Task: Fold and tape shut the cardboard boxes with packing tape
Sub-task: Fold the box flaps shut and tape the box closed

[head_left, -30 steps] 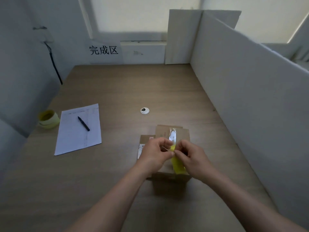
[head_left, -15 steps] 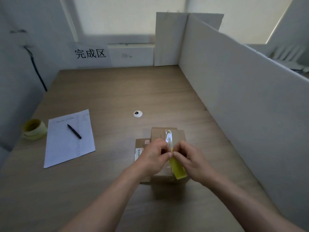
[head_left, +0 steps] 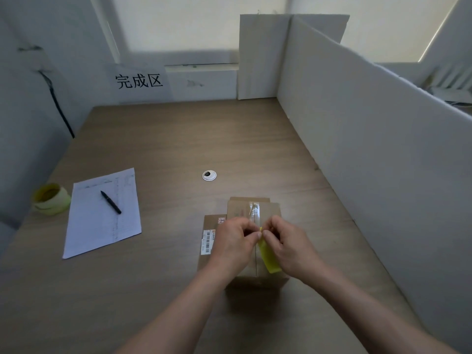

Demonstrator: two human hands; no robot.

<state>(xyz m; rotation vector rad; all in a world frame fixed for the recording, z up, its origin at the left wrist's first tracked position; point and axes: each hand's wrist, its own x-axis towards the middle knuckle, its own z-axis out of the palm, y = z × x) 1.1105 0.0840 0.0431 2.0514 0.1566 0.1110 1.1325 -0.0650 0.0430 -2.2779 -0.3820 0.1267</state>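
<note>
Both hands meeting over the cardboard box [head_left: 251,213], left hand [head_left: 233,241] and right hand [head_left: 290,245] pinching the yellow tape strip [head_left: 269,259] hanging between them

I see a paper sheet [head_left: 102,213] lower left, a black pen [head_left: 110,205] lying on it. A round grommet [head_left: 209,175] sits mid-frame in the desk [head_left: 178,139]. White partition [head_left: 370,149] right; sign [head_left: 139,81] upper left.

The wooden table [head_left: 229,139] bears a cardboard box [head_left: 265,210], tape roll [head_left: 51,199], a paper sheet [head_left: 102,226] under a pen [head_left: 110,202], and a grommet [head_left: 209,175].
</note>
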